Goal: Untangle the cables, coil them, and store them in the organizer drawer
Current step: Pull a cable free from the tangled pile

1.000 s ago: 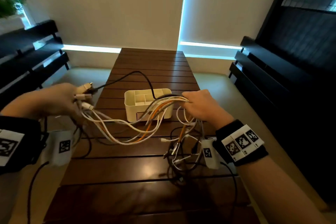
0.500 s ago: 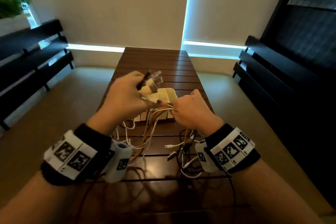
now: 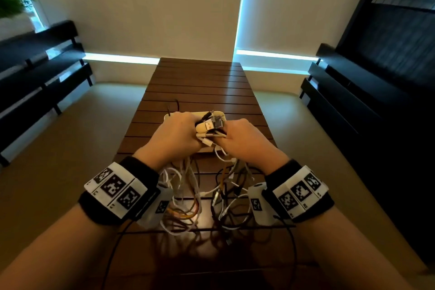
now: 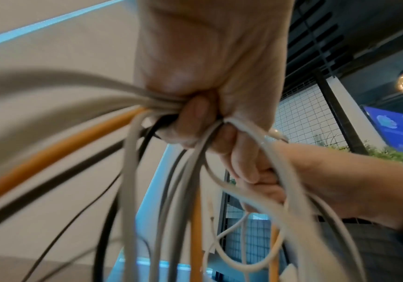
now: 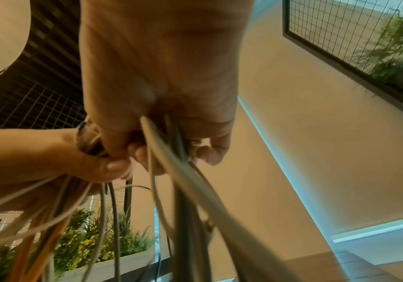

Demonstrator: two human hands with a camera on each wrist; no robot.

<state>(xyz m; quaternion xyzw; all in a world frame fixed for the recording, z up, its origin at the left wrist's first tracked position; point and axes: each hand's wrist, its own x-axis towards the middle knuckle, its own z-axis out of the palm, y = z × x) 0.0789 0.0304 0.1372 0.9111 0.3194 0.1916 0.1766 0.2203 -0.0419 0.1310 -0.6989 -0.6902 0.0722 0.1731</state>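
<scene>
A tangle of white, orange and black cables (image 3: 188, 198) hangs between my wrists down to the wooden slatted table (image 3: 200, 82). My left hand (image 3: 176, 138) grips a bunch of cables (image 4: 147, 152) with several plug ends (image 3: 209, 125) sticking up from its fist. Close against it, my right hand (image 3: 244, 140) is curled round more strands (image 5: 171, 162) of the same tangle. The white organizer (image 3: 220, 114) stands just behind both hands, mostly hidden by them.
Dark benches (image 3: 42, 70) run along the left, and dark shelving (image 3: 367, 92) along the right of the narrow table. A black cable loop (image 3: 175, 105) lies beyond the organizer. The far half of the table shows bare slats.
My left hand swung from far left to the middle with its plug ends and now meets the right hand above the organizer. The cable loops have bunched together and hang lower.
</scene>
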